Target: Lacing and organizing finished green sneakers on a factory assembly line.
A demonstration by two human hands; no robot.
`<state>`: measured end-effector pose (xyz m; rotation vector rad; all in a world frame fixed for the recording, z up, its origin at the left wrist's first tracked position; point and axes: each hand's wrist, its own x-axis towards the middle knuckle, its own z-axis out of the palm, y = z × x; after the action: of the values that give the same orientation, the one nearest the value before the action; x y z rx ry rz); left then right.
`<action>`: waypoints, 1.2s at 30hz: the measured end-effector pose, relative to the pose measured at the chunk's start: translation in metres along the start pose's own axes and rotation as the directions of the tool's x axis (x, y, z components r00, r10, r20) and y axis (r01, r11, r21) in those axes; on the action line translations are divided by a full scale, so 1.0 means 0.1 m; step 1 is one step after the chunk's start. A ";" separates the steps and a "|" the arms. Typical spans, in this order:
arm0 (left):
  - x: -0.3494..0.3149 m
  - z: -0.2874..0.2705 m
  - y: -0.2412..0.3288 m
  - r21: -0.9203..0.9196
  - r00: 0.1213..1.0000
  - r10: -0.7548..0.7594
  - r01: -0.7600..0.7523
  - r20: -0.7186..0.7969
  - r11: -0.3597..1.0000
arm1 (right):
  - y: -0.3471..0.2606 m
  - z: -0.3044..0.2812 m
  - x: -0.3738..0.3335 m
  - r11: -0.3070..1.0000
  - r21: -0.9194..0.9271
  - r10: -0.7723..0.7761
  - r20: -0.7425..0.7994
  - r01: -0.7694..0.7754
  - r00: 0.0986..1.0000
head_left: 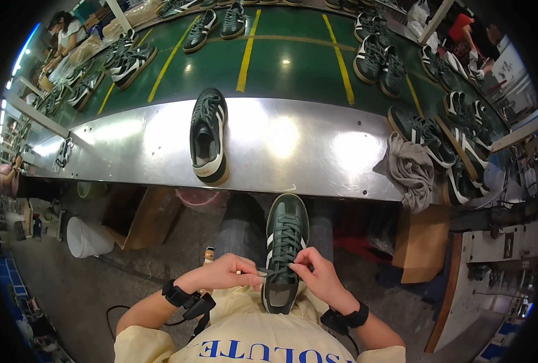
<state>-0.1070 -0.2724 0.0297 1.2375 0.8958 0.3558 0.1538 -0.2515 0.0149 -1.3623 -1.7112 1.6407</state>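
Observation:
A dark green sneaker (288, 233) with white side stripes rests on my lap, its toe pointing away from me. Green laces (284, 242) run criss-cross up its front. At the shoe's left, my left hand (236, 271) is closed in a pinch on a lace end that stretches across the shoe's opening. My right hand (315, 273) pinches the lace at the right side of the opening. Another green sneaker (207, 136) stands by itself on the metal ledge (142, 142) in front of me, toe away.
Past the ledge lies a green conveyor belt (293, 63) with yellow lines, carrying several pairs of sneakers. A grey cloth (410, 169) hangs over the ledge's right end beside piled shoes. Below are a white bucket (89, 237) and cardboard boxes (423, 242). Other people work at the far left and right.

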 end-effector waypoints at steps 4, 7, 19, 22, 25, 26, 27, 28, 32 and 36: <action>-0.18 -0.15 -0.15 -0.097 0.997 -0.074 0.071 -0.027 0.993 | -0.11 -0.29 -0.11 0.995 -0.062 -0.083 -0.143 0.075 0.986; -0.19 -0.12 -0.26 -0.257 0.986 -0.169 0.166 0.009 0.952 | -0.01 -0.29 -0.18 0.861 -0.434 -0.296 -0.005 0.265 0.955; 0.39 0.37 0.37 0.976 0.840 0.522 -0.210 0.148 0.062 | -0.32 -0.06 -0.14 0.537 -0.734 -0.464 0.156 0.417 0.872; 0.38 0.45 0.36 0.988 0.882 0.458 -0.146 0.110 0.044 | -0.38 0.00 -0.16 0.450 -0.792 -0.477 0.177 0.413 0.861; 0.42 0.44 0.35 0.968 0.920 0.371 -0.198 0.130 0.152 | -0.28 0.00 -0.15 0.477 -0.759 -0.497 0.184 0.444 0.848; 0.40 0.44 0.36 0.968 0.919 0.373 -0.198 0.130 0.152 | -0.28 -0.03 -0.20 0.475 -0.760 -0.497 0.184 0.444 0.848; 0.33 0.40 0.39 0.881 0.888 0.433 -0.323 0.155 0.347 | -0.31 -0.10 -0.26 0.677 -0.577 -0.467 0.145 0.458 0.872; 0.24 0.33 0.45 0.742 0.855 0.492 -0.434 0.161 0.511 | -0.38 -0.17 -0.29 0.826 -0.346 -0.431 0.120 0.445 0.894; -0.25 -0.02 1.47 0.147 0.599 0.787 -0.774 -0.146 0.616 | -1.22 -0.73 -0.61 0.565 0.357 -0.772 -0.091 0.744 0.629; -0.15 0.16 1.94 0.429 0.478 0.879 -0.795 0.006 0.429 | -1.82 -0.53 -0.41 0.706 -0.010 -0.696 0.173 0.708 0.697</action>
<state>-0.0609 -0.2297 0.2144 2.0226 0.4334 1.2151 0.1501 -0.2272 0.2076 -0.4595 -2.0479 1.2434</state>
